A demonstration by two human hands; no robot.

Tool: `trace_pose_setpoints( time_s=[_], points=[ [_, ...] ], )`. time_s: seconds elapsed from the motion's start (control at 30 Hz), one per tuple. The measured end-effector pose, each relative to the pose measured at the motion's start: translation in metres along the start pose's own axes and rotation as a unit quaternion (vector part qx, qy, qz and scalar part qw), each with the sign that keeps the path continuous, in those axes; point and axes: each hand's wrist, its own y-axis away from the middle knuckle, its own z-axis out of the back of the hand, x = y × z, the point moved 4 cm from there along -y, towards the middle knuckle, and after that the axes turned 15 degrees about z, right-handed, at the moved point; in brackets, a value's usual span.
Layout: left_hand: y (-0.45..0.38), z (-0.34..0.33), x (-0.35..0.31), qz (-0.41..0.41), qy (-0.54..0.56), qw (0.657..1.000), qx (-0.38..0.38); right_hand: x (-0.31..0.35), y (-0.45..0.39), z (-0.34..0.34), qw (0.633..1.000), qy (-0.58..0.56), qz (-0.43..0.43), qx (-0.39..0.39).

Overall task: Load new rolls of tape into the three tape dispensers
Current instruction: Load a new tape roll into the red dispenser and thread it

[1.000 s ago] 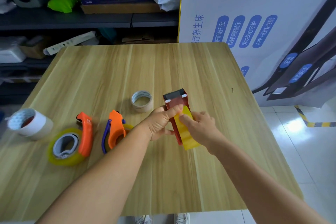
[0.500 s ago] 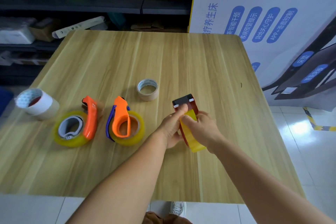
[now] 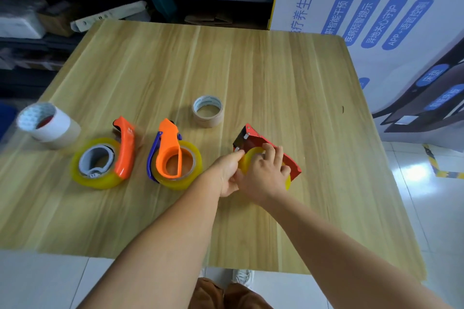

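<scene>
While both hands [image 3: 251,173] grip red dispenser [image 3: 253,140], fingers curled, yellow roll [image 3: 252,154] inside

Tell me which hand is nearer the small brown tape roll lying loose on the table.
Left. The left hand lies below and just right of the small brown tape roll; the right hand sits farther right, gripping the yellow roll in the red dispenser.

Both hands [image 3: 251,173] grip the red dispenser [image 3: 253,139].

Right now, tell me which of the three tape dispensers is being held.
The red dispenser, the rightmost one. The left hand and right hand both grip it and its yellow tape roll; the two orange dispensers lie untouched to its left.
</scene>
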Motion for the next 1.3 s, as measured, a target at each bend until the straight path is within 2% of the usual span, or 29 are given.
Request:
trace_pose_setpoints(
  time_s=[0.1,0.17,0.3,0.4,0.53,0.67,0.77,0.93,1.13,1.3],
  points=[
    [0.002,0.010,-0.003,-0.044,-0.082,0.984,-0.151,0.003,-0.003,-0.009,0.999,0.040,0.025,0.021],
    [0.002,0.014,-0.005,-0.076,-0.133,0.964,-0.217,0.005,-0.004,-0.016,0.997,0.058,0.034,0.026],
    [0.009,0.009,-0.009,-0.118,-0.218,0.945,-0.213,0.007,-0.009,-0.026,0.996,0.074,0.034,0.021],
    [0.011,0.012,-0.011,-0.118,-0.266,0.930,-0.226,0.009,-0.010,-0.026,0.995,0.085,0.038,0.030],
    [0.013,0.016,-0.011,-0.145,-0.313,0.908,-0.237,0.006,-0.009,-0.017,0.990,0.113,0.073,0.036],
    [0.018,0.014,-0.013,-0.176,-0.328,0.890,-0.261,-0.003,-0.011,-0.006,0.986,0.118,0.111,-0.023],
    [0.020,0.013,-0.016,-0.191,-0.324,0.885,-0.274,-0.009,-0.010,-0.001,0.989,0.092,0.100,-0.048],
    [0.023,0.012,-0.020,-0.205,-0.323,0.873,-0.304,-0.014,-0.014,0.001,0.993,0.093,0.071,-0.015],
    [0.025,0.010,-0.024,-0.221,-0.327,0.864,-0.313,-0.013,-0.016,0.000,0.993,0.092,0.059,-0.033],
    [0.031,0.004,-0.020,-0.235,-0.402,0.830,-0.308,-0.015,-0.016,0.002,0.993,0.094,0.062,-0.020]
  ],
)
